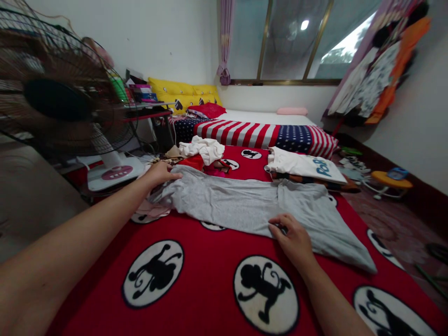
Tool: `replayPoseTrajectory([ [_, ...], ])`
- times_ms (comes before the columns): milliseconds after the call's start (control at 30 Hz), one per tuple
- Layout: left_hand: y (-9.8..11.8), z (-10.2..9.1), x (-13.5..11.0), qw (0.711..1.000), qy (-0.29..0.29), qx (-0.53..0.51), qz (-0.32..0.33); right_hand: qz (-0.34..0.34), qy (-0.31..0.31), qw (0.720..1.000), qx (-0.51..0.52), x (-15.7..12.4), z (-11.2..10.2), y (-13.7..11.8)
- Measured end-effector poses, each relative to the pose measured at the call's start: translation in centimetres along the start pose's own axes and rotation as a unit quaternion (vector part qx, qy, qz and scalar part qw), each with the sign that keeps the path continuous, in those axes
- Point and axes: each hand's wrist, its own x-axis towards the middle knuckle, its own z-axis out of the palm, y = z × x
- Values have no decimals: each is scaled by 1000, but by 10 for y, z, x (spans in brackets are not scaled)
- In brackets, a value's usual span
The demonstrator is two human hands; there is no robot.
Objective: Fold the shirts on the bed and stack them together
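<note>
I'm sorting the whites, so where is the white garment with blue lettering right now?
In the head view, the white garment lies right of centre, just beyond the right part of the gray cloth that the right hand touches.

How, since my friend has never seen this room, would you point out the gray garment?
Find the red monkey-print blanket in the foreground. Across it lies the gray garment, the left hand at one end and the right hand on its near edge. It is plain gray, unlike the white bundle and blue-lettered white garment beyond it.
</note>
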Motion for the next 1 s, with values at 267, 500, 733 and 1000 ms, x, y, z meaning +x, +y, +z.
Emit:
replayPoseTrajectory([
  [267, 62, -34, -31, 992, 106, 60, 33, -35, 44, 986, 160, -6, -2, -28],
  [500, 168, -17, -81, 821, -202, -492, 209, 159, -104, 784, 592, 14, 10, -88],
  [733, 151, 53, -87, 791, -120, -570, 189, 316, 9, 714, 625, 13, 11, -71],
  [1000, 117, 91, -96, 890, 35, -427, 157, 237, 26, 809, 537, 44, 1, -65],
])
